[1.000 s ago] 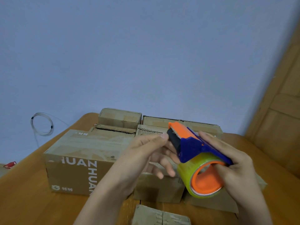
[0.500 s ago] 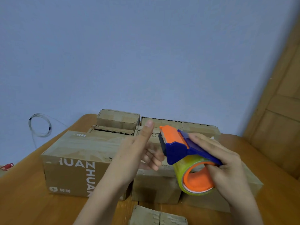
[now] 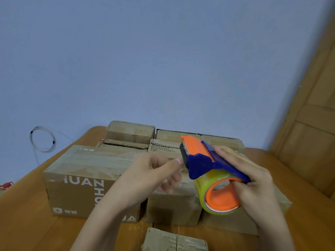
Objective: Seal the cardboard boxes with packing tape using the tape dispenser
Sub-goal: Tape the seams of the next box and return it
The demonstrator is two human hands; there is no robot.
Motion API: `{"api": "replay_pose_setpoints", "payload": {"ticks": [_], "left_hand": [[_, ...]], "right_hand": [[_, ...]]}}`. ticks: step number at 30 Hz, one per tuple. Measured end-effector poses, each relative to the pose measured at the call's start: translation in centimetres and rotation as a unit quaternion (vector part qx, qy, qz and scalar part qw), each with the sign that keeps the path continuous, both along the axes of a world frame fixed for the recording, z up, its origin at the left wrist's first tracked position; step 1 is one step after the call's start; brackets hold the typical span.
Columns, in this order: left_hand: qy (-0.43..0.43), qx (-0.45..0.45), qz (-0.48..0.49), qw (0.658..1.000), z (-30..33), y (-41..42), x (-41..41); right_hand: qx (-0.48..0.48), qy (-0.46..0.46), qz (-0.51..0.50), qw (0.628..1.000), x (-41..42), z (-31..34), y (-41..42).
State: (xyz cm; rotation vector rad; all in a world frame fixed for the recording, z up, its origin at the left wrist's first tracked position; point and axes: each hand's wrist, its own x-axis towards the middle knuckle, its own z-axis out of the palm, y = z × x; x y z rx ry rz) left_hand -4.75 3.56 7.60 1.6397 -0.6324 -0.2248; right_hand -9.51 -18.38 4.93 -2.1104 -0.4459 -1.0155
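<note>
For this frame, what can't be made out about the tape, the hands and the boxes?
Head view only:
- Tape end: the left hand fingertips cover the tape dispenser mouth; whether tape is pinched is unclear.
- Right hand: its inner fingers are hidden inside the tape roll.
- Middle box: its top seam is hidden behind both hands.
- Near box: cut off by the bottom edge.
- Printed box: lettering partly hidden by the left forearm.

1. You have a wooden table [image 3: 27,220] under everything, its surface orange-brown.
2. Look to the far left: a coil of thin clear wire [image 3: 42,138] hangs against the pale blue wall [image 3: 163,60].
3. A small red object [image 3: 6,185] sits at the left edge, too blurred to identify.
4. A wooden panelled door [image 3: 313,134] fills your right side.
</note>
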Motion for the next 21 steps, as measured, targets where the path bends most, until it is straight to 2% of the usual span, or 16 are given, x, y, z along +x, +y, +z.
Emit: {"api": "replay_pose_setpoints", "payload": {"ticks": [9, 21], "left_hand": [[-0.055, 0.032, 0.044, 0.997, -0.35, 0.78, 0.46], [-0.009, 0.038, -0.001, 0.999, -0.37, 0.3, 0.55]], "right_hand": [[0.008, 0.0, 0.006, 1.0, -0.1, -0.06, -0.24], [-0.034, 0.012, 0.011, 0.999, 0.43, -0.22, 0.42]]}}
